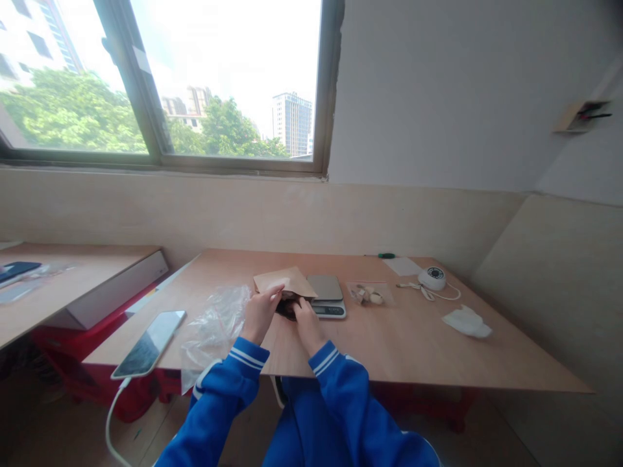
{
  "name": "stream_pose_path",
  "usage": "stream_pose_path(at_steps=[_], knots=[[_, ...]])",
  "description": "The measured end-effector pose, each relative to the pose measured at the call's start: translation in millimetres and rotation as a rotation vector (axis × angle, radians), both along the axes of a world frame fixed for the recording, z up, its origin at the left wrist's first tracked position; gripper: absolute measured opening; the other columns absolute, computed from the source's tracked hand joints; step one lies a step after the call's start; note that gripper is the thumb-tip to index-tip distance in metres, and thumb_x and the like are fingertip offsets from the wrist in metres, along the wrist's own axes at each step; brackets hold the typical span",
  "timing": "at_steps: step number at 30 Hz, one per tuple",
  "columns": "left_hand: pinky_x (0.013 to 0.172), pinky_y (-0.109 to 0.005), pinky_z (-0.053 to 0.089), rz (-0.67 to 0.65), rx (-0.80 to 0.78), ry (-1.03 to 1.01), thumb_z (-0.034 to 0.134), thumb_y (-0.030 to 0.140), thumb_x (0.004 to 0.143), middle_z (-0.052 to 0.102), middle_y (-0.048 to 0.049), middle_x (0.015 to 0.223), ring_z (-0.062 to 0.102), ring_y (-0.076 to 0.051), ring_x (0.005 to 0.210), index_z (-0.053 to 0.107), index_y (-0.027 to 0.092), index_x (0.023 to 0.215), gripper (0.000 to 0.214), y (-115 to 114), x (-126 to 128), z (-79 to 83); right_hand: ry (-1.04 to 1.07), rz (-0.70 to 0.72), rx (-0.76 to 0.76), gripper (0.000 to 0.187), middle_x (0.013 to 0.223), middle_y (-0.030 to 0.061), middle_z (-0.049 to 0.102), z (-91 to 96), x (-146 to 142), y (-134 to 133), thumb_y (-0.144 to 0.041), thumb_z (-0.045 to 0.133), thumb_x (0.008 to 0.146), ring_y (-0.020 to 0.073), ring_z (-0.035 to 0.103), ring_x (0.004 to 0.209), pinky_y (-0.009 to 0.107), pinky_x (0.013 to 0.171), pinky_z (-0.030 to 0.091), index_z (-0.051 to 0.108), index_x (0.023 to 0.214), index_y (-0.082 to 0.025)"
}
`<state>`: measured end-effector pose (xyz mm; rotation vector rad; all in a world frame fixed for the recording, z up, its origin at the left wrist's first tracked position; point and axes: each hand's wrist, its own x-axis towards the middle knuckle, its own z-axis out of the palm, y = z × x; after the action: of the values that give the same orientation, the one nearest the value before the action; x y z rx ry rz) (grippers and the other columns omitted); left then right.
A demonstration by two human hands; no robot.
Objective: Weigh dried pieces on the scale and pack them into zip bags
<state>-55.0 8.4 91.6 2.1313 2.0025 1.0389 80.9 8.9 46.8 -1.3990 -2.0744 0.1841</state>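
Note:
My left hand (260,312) grips the near edge of a brown paper bag (285,281) held over the wooden table (413,344). Beside it, my right hand (305,322) has its fingers closed at the bag's open mouth, where a dark content (288,303) shows that I cannot identify. Both wrists wear blue sleeves with white stripes. A small digital scale (327,295) sits just behind the bag on its right.
A crumpled clear plastic bag (214,324) lies left of my hands. A phone (150,342) with a white cable rests at the table's left front corner. Further right are a clear packet of pale pieces (368,294), a white round device (432,278) and a white tissue (467,322).

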Motion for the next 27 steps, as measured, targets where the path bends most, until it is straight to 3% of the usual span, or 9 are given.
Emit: stream_pose_path(at_steps=[3,12,27], knots=[[0.065,-0.022,0.048,0.003,-0.027,-0.017,0.049,0.032,0.089,0.075,-0.0020,0.089,0.069,-0.019,0.082,0.068,0.029,0.109,0.027,0.8,0.2,3.8,0.036,0.007,0.020,0.036,0.109,0.0127,0.062,2.3,5.3,-4.5,-0.001,0.038,0.085,0.0234,0.059,0.102,0.035,0.089,0.050,0.064,0.105,-0.014],[0.067,-0.024,0.049,0.036,-0.016,-0.061,0.053,0.034,0.087,0.075,-0.0022,0.088,0.069,-0.020,0.085,0.069,0.029,0.108,0.027,7.8,5.6,7.1,0.549,0.069,0.107,0.031,0.097,0.0060,0.067,1.8,28.0,-6.4,-0.007,0.037,0.085,0.0190,0.063,0.092,0.033,0.085,0.051,0.065,0.092,-0.019],[0.071,-0.024,0.047,0.045,-0.042,-0.058,0.047,0.037,0.089,0.070,0.0006,0.106,0.067,-0.016,0.085,0.066,0.031,0.109,0.028,19.0,36.2,1.9,0.418,0.081,0.254,0.034,0.109,0.0074,0.064,3.1,22.9,7.0,-0.008,0.036,0.089,0.0188,0.059,0.104,0.035,0.093,0.048,0.065,0.103,-0.020]])
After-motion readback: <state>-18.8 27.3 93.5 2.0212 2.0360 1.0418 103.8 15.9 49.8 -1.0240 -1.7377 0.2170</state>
